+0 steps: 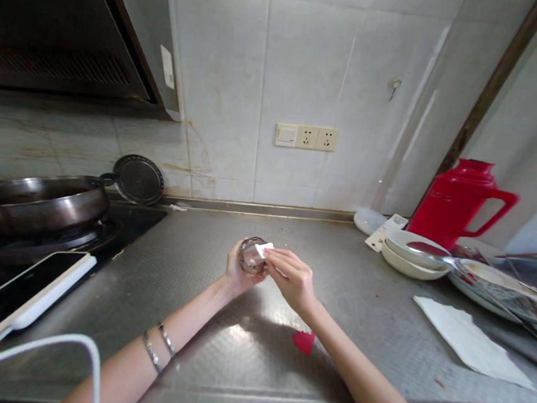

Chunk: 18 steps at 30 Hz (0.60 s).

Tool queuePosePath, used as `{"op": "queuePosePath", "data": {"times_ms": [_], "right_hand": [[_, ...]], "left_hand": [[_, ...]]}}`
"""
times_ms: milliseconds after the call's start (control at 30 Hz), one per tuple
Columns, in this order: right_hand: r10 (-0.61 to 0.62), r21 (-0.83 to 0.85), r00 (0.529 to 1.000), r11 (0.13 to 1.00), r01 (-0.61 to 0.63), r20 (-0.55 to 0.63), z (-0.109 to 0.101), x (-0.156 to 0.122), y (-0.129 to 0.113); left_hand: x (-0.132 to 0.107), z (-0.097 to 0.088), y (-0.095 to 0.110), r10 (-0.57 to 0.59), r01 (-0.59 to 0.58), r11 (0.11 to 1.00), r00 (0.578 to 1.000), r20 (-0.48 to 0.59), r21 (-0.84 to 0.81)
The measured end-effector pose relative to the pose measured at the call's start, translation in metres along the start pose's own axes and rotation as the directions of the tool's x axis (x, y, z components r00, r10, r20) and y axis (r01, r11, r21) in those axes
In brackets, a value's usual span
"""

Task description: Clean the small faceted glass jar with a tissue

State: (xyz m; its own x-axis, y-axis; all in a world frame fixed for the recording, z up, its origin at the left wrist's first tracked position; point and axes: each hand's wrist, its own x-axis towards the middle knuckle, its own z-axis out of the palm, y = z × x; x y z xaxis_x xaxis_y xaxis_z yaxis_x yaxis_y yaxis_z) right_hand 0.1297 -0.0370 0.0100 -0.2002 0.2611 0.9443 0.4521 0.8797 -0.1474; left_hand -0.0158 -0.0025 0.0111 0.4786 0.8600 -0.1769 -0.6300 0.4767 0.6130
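Note:
A small round glass cup is held by my left hand, its opening tipped toward me. My right hand pinches a small white piece of paper tissue at the cup's right rim. What lies inside the cup is too small to make out. Below my right wrist, a flat red piece with a ragged upper edge lies on the metal countertop. Farther right a folded white paper napkin rests on the same surface.
On the left, a steel pan sits on the black stove, with a phone and white cable nearer me. A round black lid leans on the wall. Stacked bowls, plates and a red thermos stand right.

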Motion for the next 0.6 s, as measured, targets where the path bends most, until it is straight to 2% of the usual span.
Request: {"op": "queuePosePath", "data": {"times_ms": [133,300,600], "right_hand": [[0.183,0.018,0.977,0.983,-0.182,-0.109,0.0041,-0.0012,-0.0004],[0.328,0.0,0.937,0.944,-0.331,-0.117,0.0062,-0.0055,0.0038],[0.297,-0.089,0.952,0.949,-0.304,-0.077,0.0063,-0.0072,0.0046]], "left_hand": [[-0.0002,0.0002,0.0006,-0.007,0.008,1.0,0.999,-0.046,0.021],[0.0012,-0.001,-0.0008,-0.035,0.035,0.989,0.999,-0.005,0.143],[0.0014,-0.0011,-0.0066,-0.021,-0.007,0.93,0.997,0.073,0.369]]}}
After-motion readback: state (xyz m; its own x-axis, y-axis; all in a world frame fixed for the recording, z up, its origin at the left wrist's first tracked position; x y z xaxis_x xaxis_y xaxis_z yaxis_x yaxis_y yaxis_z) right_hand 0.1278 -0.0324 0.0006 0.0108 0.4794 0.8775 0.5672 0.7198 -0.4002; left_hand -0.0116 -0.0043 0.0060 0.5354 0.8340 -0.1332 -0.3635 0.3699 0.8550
